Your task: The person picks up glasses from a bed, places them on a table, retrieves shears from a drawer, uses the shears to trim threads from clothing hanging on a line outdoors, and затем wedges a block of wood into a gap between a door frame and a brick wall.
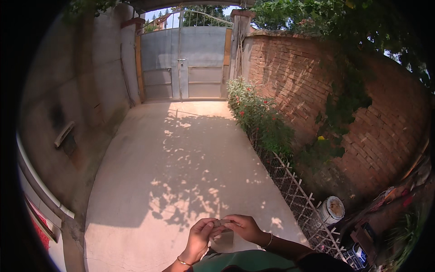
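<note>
Both my hands meet low in the head view, in front of the green cloth (pixel 244 261) of my clothing. Thumb and fingers of my left hand (pixel 200 236) are closed on the left side of a small greyish-brown strip (pixel 220 223). My right hand (pixel 244 226) pinches the strip's other side. Just below it a flat beige piece (pixel 223 242) shows between my wrists; whether the two are one thing, such as a pouch or folded cloth, I cannot tell. A bracelet circles each wrist. My fingers hide part of the strip.
A concrete path (pixel 136 172) runs ahead to a grey metal double gate (pixel 181 63). A plastered wall (pixel 90 68) stands left. On the right are flowering bushes (pixel 258 113), a low lattice fence (pixel 299 190), a white bucket (pixel 333 209) and a brick wall (pixel 299 63).
</note>
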A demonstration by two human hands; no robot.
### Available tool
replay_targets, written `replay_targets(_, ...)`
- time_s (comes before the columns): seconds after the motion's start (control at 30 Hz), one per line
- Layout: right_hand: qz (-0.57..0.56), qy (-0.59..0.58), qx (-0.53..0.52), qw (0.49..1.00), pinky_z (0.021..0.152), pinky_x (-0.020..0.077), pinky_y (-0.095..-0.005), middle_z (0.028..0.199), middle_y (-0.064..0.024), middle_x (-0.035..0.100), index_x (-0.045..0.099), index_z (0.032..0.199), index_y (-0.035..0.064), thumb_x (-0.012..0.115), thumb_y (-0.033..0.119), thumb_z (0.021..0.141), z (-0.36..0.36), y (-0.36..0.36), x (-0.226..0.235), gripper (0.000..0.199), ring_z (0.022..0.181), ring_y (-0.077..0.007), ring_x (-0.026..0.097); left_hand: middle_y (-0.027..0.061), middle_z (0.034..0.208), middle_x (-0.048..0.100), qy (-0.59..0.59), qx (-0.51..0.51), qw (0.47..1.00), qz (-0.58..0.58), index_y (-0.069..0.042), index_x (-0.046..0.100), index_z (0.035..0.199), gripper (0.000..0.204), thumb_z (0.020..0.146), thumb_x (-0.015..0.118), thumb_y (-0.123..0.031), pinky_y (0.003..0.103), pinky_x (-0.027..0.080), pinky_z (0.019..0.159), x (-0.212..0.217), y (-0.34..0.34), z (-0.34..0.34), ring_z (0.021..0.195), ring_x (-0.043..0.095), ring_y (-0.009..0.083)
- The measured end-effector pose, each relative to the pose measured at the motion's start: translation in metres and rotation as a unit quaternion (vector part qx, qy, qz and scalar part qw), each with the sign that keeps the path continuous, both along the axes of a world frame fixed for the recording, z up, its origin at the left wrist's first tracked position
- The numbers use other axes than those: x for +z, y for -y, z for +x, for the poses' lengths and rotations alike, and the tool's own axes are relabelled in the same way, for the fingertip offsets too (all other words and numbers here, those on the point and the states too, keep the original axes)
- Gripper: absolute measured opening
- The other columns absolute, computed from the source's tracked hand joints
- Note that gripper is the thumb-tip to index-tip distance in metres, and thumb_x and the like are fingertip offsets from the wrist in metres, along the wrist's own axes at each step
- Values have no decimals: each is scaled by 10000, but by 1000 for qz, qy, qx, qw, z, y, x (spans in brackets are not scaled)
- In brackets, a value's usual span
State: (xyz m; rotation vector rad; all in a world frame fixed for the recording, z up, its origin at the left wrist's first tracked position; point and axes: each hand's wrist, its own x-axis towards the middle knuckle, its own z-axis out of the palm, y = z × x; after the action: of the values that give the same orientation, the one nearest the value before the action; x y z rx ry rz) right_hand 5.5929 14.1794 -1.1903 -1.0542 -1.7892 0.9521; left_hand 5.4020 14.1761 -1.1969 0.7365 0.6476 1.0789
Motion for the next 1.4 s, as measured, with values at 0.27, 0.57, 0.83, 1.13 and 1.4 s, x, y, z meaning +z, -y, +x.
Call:
replay_targets(0.27,-39,-47,-84,995,779,495,-257,973,-88,663,604,1099,-11,586,82,896,2,-314,13,224,882,-125,621,158,1057,616,-68,-61,996,25,41,531,1118,215,978,419,-79,335,531,865,21,-344,3,970,644,255)
replay_targets(0.57,-4,-9,11,1000,795,502,-275,978,-95,671,618,1088,15,598,108,884,-10,-716,10,225,886,-172,646,173,1048,611,-93,3,995,-16,33,526,1119,222,974,412,-91,357,529,880,18,-707,-17,980,631,267)
replay_targets(0.83,38,24,23,999,705,499,-314,917,-101,664,630,1051,67,560,166,882,-7,-1055,7,208,783,-240,638,169,1050,615,-83,75,994,1,19,524,1110,223,977,406,-115,349,536,842,3,-1034,-5,958,648,269)
replay_targets(1.13,-19,-31,-94,995,753,509,-301,963,-100,663,634,1071,58,595,150,876,43,-1411,-4,219,845,-216,648,148,1090,585,-107,-67,992,4,28,521,1126,225,966,457,-117,318,538,869,2,-1442,46,1008,618,238)
replay_targets(1.4,31,-1,-105,994,746,502,-320,973,-115,660,630,1067,64,597,128,853,105,-1735,-27,226,840,-274,639,150,1081,608,-123,-81,989,-12,19,520,1135,223,960,444,-96,327,538,855,-18,-1772,111,994,633,246)
